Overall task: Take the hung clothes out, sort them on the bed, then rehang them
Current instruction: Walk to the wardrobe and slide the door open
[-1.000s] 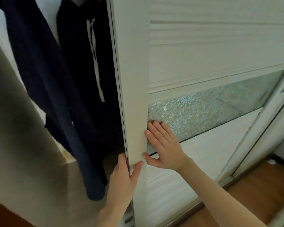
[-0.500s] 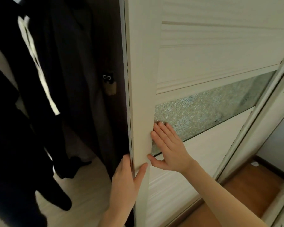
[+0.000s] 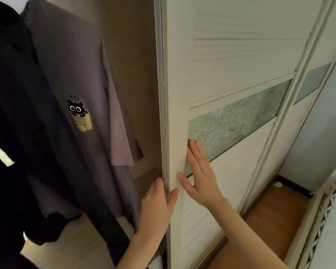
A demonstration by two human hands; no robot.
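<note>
Fingers of the left hand (image 3: 157, 208) clamp the edge of the wardrobe door (image 3: 231, 55); right hand (image 3: 201, 179), fingers straight together, seemingly presses its panel.

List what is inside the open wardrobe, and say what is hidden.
A purple shirt with a cat pocket and dark garments hang inside. The sliding door hides everything further right.

No readable text anywhere. Closest thing: hanging grey-purple shirt (image 3: 81, 78), chest motif (image 3: 79, 115) showing a black cat with wide white eyes peeking over a tan pocket shape. Faint dark marks on the tan part, possibly lettering, too small and blurred to make out.
</note>
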